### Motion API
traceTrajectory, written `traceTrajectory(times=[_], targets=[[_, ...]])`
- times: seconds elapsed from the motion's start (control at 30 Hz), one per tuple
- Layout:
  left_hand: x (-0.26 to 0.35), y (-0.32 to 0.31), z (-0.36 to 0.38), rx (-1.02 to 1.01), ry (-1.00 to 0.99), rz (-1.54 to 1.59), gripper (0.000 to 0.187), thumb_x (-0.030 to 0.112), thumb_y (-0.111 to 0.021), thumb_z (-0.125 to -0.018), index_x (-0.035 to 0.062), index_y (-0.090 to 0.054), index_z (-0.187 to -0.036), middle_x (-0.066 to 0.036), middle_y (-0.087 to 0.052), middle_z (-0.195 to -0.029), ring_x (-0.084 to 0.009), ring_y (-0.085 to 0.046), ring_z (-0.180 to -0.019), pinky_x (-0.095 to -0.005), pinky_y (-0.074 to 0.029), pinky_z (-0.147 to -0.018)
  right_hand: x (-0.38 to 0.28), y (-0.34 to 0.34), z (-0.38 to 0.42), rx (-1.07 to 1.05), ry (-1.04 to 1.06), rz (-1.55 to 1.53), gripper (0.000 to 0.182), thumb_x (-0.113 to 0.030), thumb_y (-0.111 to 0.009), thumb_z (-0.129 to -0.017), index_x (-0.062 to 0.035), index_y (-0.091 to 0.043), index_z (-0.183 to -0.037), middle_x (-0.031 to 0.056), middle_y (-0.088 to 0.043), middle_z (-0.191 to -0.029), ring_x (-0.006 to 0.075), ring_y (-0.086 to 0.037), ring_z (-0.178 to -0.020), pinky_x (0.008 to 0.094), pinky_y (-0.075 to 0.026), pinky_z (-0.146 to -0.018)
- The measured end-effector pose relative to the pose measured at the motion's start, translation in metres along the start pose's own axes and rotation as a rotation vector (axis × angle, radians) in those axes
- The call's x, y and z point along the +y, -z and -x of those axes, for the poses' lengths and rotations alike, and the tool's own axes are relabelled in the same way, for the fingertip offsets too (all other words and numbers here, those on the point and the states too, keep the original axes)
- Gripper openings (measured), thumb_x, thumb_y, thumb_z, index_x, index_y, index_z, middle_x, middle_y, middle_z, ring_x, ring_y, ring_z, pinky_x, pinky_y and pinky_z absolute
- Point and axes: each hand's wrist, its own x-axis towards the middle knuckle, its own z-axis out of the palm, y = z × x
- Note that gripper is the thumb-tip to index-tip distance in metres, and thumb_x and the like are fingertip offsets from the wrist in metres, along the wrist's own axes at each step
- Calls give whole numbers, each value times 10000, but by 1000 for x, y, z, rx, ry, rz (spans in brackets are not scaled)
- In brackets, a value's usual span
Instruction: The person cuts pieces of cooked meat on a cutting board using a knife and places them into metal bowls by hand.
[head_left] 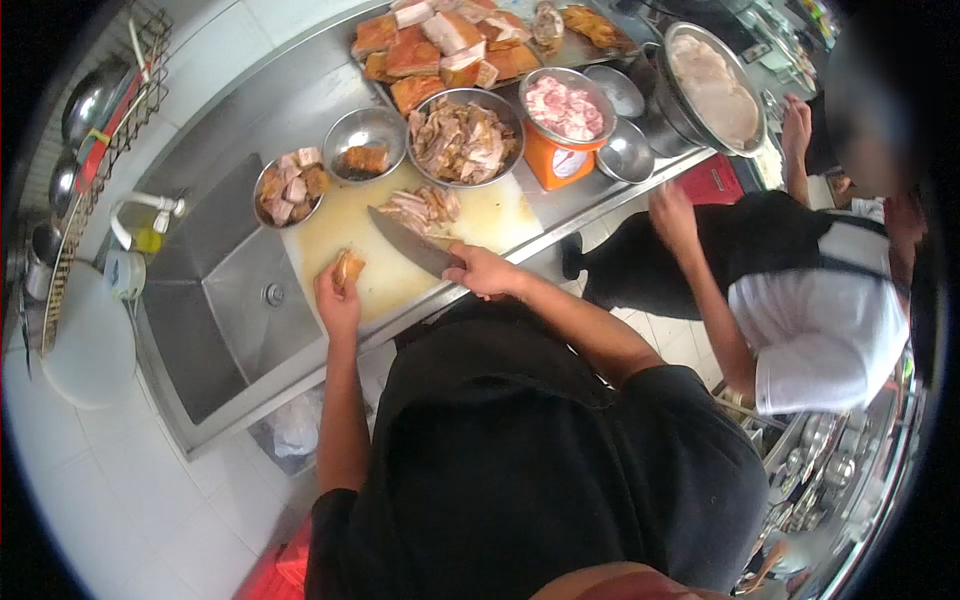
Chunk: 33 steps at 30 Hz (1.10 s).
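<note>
My right hand is closed round the handle of a broad cleaver-like knife, its blade over the cutting board. My left hand grips a browned piece of pork above the board's left part. Just beyond the blade lies a pile of sliced pork. Behind the board stand a bowl of pork chunks, a bowl with one browned piece, and a larger bowl full of cut meat.
A sink with a faucet lies left. Roasted pork slabs fill a tray at the back. An orange scale carries a bowl of raw meat. A large pot stands right, where a co-worker is close by.
</note>
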Motion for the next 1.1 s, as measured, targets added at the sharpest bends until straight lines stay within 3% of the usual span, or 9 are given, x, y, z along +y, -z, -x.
traceTrajectory(times=[0.07, 0.2, 0.4, 0.5, 0.63, 0.8, 1.1], targets=[[8, 4, -2, 31, -128, -117, 449, -62, -662, -872, 15, -605, -1310, -160, -599, -1224, -265, -680, -1003, -345, -570, -842, 2, -2, -2, 2, 22, 2, 306, -246, -645, -1016, 21, -545, -1126, 145, -641, -754, 225, -599, -467, 388, -485, -429], [3, 2, 1, -5, 193, 98, 421, -81, -658, -874, -2, -625, -1286, -169, -628, -1167, -270, -684, -1055, -347, -568, -875, 7, -5, -8, -36, 15, 17, 275, -244, -644, -1012, 1, -551, -1093, 114, -599, -695, 200, -577, -459, 364, -473, -418], [15, 8, -3, -34, 184, 15, 381, -60, -661, -898, -5, -629, -1274, -160, -638, -1152, -237, -692, -990, -330, -567, -850, 7, -11, -5, -55, 16, -25, 285, -263, -646, -1010, -1, -557, -1078, 115, -611, -719, 207, -580, -463, 371, -467, -412], [9, 8, -5, -50, 168, -19, 373, -43, -668, -907, -7, -625, -1275, -151, -642, -1143, -216, -691, -946, -327, -567, -832, 13, -12, -9, -51, 54, -2, 240, -237, -652, -1018, -23, -551, -1056, 62, -561, -660, 170, -538, -439, 348, -437, -391], [-7, 5, -5, -50, 186, 34, 359, -27, -668, -911, -9, -628, -1267, -124, -647, -1121, -173, -656, -863, -308, -552, -766, 9, -9, -5, -41, 49, -3, 234, -238, -648, -1011, -26, -548, -1024, 67, -568, -663, 177, -547, -435, 349, -439, -387], [3, 8, -5, -76, 216, -47, 363, -15, -667, -912, -5, -631, -1273, -101, -640, -1117, -134, -604, -787, -290, -534, -714, 11, -8, -5, -60, 23, 9, 299, -280, -639, -1008, -6, -559, -1095, 116, -608, -703, 233, -591, -460, 397, -481, -405], [8, 10, -6, -91, 175, -101, 394, -4, -695, -917, 3, -616, -1302, -81, -622, -1085, -132, -597, -794, -279, -525, -703, 17, -10, 1, -44, 63, -30, 289, -273, -641, -1004, -2, -564, -1068, 108, -604, -698, 218, -582, -459, 392, -492, -435]])
